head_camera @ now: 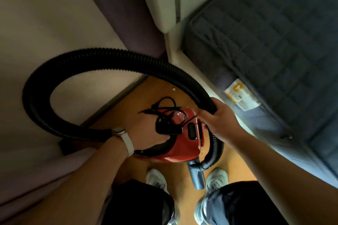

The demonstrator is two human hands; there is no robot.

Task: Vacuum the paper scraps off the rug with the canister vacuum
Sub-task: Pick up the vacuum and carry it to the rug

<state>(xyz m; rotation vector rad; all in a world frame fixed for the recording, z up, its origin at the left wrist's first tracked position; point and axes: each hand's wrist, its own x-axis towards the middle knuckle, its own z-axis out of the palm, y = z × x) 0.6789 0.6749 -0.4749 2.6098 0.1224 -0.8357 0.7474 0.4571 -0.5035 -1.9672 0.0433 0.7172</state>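
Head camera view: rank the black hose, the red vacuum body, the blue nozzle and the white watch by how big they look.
1. black hose, looping across the frame
2. red vacuum body, partly hidden by the left hand
3. blue nozzle
4. white watch; it sits nearer the camera, so 3 and 4 are unsure.

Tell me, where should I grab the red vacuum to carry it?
Grab the black handle on top of the vacuum, reaching down from above. It arches over the body, leaving room for fingers, as the left hand shows.
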